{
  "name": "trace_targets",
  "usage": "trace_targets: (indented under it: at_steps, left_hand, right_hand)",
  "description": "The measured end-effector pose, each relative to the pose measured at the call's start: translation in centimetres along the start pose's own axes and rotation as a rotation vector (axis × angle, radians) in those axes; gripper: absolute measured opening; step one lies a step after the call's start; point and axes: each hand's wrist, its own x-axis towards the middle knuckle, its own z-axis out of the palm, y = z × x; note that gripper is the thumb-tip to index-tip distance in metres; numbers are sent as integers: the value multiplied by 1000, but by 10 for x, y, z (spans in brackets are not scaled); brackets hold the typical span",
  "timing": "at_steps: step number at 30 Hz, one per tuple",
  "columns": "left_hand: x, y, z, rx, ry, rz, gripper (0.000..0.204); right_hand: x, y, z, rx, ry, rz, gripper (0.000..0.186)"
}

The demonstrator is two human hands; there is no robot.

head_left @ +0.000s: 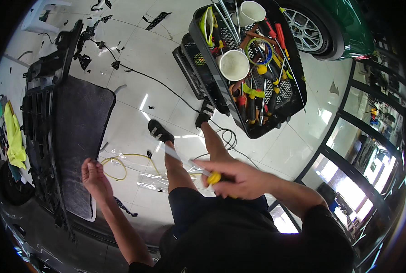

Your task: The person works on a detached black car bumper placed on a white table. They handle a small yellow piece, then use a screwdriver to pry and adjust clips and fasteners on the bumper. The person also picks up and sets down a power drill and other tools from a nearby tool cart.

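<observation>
My right hand (239, 179) is wrapped round a screwdriver with a yellow and black handle (215, 177). Its shaft is a pale motion smear pointing up and left, over my legs. Further left, my left hand (96, 179) is raised with its fingers curled in. Whether those fingers pinch anything small cannot be made out. Below that hand lies a dark grey mat (82, 136), and a black slatted car grille (41, 123) stands along its left side. A thin yellow cable (121, 167) loops on the floor just beside the left hand.
A black tool cart (239, 118) at the upper right holds screwdrivers, tape rolls and white cups (234, 65). Behind it is a green car's wheel (303, 29). A black cable (166, 86), black scraps (157, 20) and clear plastic (155, 182) litter the tiled floor.
</observation>
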Motion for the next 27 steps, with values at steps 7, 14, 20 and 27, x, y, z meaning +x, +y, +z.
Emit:
trace_targets:
  at_steps: [7,14,20,27]
  left_hand:
    - [-46,0,62,-609,-283,-314,28]
    - [-56,30,98,-814,-355,-341,27]
    - [-52,37,104,-764,-387,-301,24]
    - [-48,37,114,-721,-407,-303,24]
  right_hand:
    - [36,9,67,-81,-80,-102,70]
    - [52,-6,69,-90,-88,-17,73]
    - [57,-14,64,-193,-84,-97,72]
    - [56,-19,56,-271,-56,-112,72]
